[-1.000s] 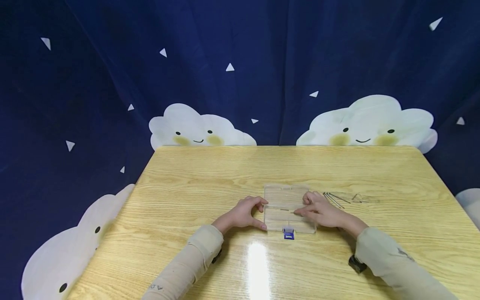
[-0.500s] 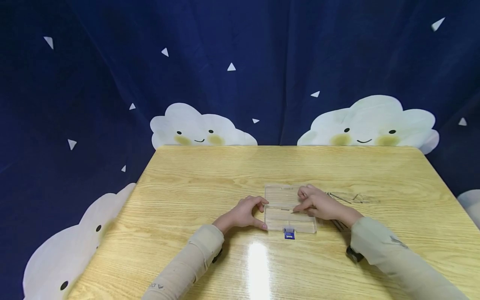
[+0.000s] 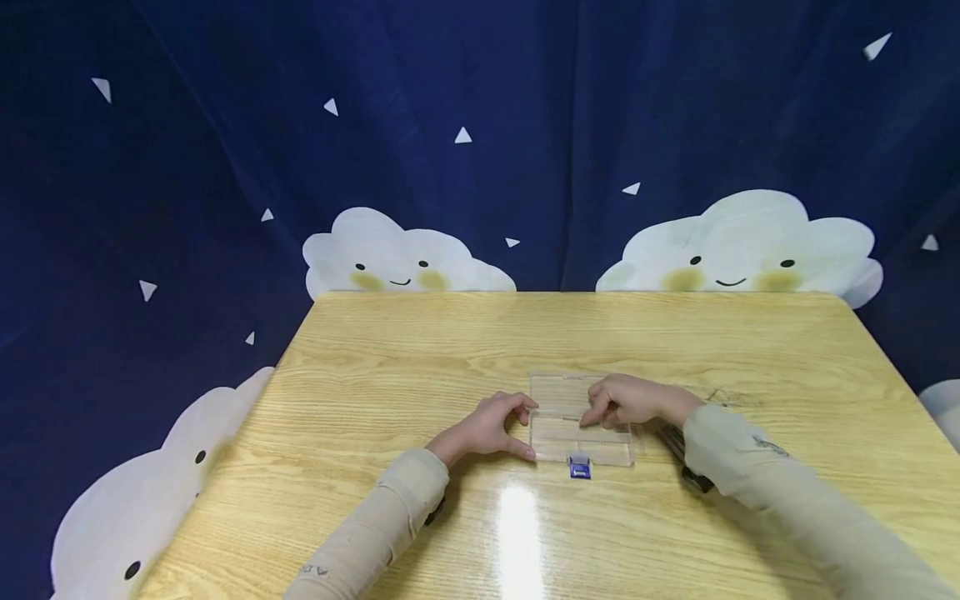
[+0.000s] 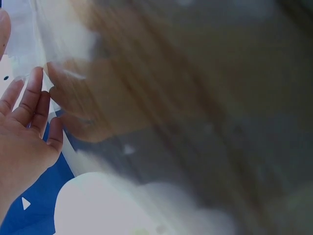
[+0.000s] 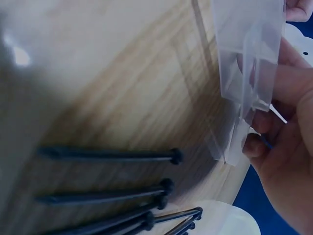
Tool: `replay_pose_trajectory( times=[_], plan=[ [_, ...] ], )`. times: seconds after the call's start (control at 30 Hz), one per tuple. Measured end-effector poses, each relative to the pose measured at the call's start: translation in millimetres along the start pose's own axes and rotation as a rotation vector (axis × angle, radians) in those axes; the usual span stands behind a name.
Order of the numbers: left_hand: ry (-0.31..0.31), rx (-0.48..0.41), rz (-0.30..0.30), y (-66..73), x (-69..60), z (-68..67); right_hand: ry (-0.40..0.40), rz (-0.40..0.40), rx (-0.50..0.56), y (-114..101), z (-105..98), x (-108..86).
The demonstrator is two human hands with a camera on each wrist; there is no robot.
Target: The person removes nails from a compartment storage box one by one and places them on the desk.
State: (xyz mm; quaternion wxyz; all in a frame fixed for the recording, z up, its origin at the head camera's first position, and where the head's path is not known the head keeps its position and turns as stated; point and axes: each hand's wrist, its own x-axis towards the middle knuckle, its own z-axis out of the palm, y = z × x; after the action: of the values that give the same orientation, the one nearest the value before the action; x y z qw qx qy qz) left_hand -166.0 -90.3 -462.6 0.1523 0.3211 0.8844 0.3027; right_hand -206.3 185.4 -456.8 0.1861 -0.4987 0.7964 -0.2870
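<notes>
A clear plastic box (image 3: 552, 448) lies with its see-through lid (image 3: 555, 392) folded back and its blue latch (image 3: 580, 468) toward the person. My left hand (image 3: 487, 427) rests against the box's left side, thumb and fingertips spread apart along the edge. Over the box's right half is my right hand (image 3: 626, 400), its index finger pointing down inside and the other fingers curled. Whether it pinches something small there is hidden. Several dark nails (image 5: 112, 154) with round heads lie beside the box in the right wrist view.
Thinner small nails (image 3: 723, 398) lie right of the box, partly behind the right wrist. The wooden table (image 3: 405, 350) ends at a dark blue curtain (image 3: 420, 167) printed with clouds. A bright light reflection (image 3: 519, 533) shows near the front.
My right hand has moved left and slightly up, its forearm swinging left over the nails. The index fingertip has shifted a little left inside the box. My left hand has stayed put.
</notes>
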Motion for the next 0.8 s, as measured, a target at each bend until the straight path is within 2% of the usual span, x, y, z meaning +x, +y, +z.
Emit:
replay_pose_trajectory(
  times=[0.2,0.3,0.5,0.7,0.8],
  plan=[
    [-0.013,-0.008,0.006,-1.2,1.8,0.7,-0.071,0.033,0.111,3.1,-4.5,6.3],
    [-0.021,-0.008,-0.004,-1.3,2.1,0.4,-0.075,0.024,0.115,2.0,-6.4,8.7],
    [-0.029,-0.007,-0.009,0.1,0.7,-0.9,-0.009,-0.062,-0.028,0.1,-1.2,5.2],
    [-0.022,0.004,-0.006,0.6,1.4,-0.2,0.116,-0.111,-0.14,-0.8,6.2,-5.6],
    [-0.019,0.0,-0.007,-0.2,1.4,-0.1,0.192,-0.17,-0.265,-1.0,11.2,-11.0]
  ],
)
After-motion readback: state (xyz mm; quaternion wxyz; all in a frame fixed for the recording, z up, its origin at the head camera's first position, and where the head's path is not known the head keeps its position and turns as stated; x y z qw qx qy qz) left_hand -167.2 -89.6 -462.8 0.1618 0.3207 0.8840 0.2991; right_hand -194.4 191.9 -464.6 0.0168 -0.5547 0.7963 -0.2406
